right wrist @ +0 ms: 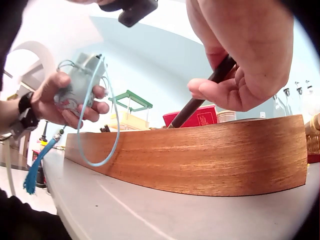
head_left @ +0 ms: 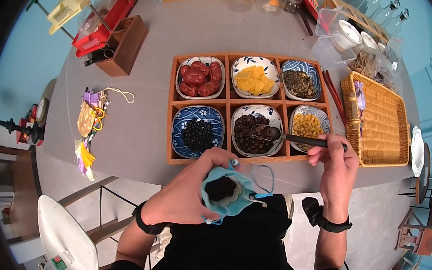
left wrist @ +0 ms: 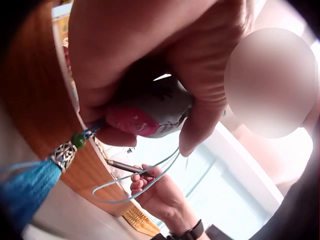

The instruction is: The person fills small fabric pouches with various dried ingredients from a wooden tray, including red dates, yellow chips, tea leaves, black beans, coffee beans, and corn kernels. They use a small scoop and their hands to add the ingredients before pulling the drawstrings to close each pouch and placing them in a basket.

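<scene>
My left hand (head_left: 181,194) grips a small light-blue pouch (head_left: 241,193), its mouth up and dark contents inside, just in front of the wooden tray (head_left: 229,102). A blue tassel (right wrist: 37,167) and a loop of cord hang from the pouch. In my right hand (head_left: 335,165) is the dark handle of a spoon (head_left: 276,134), its bowl in the dish of dark brown pieces (head_left: 250,130). Black beans (head_left: 200,135) fill the dish to the left, yellow kernels (head_left: 308,125) the one to the right.
The tray's back row holds red dates (head_left: 199,78), yellow pieces (head_left: 254,80) and a dark dried mix (head_left: 299,83). A wicker basket (head_left: 380,127) stands right, tasselled ornaments (head_left: 89,123) lie left, and a wooden box (head_left: 125,48) is at the back left.
</scene>
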The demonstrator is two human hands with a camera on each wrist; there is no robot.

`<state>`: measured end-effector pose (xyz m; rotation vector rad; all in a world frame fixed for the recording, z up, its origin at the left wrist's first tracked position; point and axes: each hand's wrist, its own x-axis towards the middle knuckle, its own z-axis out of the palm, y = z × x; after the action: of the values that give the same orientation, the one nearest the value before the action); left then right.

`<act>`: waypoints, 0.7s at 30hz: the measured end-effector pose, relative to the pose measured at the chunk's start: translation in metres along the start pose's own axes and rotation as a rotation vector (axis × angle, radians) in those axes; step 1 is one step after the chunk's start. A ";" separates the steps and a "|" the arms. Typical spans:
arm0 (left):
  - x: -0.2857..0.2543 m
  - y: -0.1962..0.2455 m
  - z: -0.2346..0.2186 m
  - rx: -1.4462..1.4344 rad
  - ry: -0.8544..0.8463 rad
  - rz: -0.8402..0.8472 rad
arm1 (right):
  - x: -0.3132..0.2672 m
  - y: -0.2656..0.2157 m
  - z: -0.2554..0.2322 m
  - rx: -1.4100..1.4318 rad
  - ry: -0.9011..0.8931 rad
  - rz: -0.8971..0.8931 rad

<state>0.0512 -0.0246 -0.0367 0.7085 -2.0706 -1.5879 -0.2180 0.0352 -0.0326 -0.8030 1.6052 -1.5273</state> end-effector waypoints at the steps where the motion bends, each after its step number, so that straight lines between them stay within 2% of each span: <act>1: -0.004 -0.005 0.003 -0.132 0.049 0.034 | 0.000 0.000 0.000 0.007 0.014 -0.008; 4: -0.005 -0.012 0.016 -0.266 0.097 0.018 | 0.003 0.000 -0.002 0.016 0.017 -0.023; 8: -0.003 -0.011 0.019 -0.270 0.114 -0.068 | 0.003 -0.008 -0.005 0.041 0.030 -0.081; 10: -0.003 -0.007 0.017 -0.093 0.113 -0.062 | -0.002 -0.019 -0.007 0.064 0.071 -0.139; 14: -0.002 -0.010 0.018 -0.035 0.130 -0.089 | -0.015 -0.045 -0.014 0.057 0.041 -0.281; 16: 0.001 -0.003 0.019 -0.034 0.124 -0.166 | -0.028 -0.062 -0.013 0.045 0.034 -0.292; 18: 0.003 0.002 0.020 -0.051 0.127 -0.175 | -0.044 -0.072 -0.010 0.001 0.021 -0.308; 19: 0.004 0.003 0.021 -0.064 0.128 -0.182 | -0.049 -0.075 -0.007 -0.043 -0.091 -0.359; 20: 0.004 0.003 0.022 -0.065 0.130 -0.180 | -0.058 -0.079 -0.001 -0.110 -0.061 -0.305; 21: 0.004 0.002 0.023 -0.089 0.124 -0.170 | -0.060 -0.081 0.004 -0.211 -0.161 -0.395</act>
<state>0.0337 -0.0100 -0.0406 0.9476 -1.8816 -1.6698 -0.1888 0.0779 0.0546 -1.3913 1.5675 -1.5231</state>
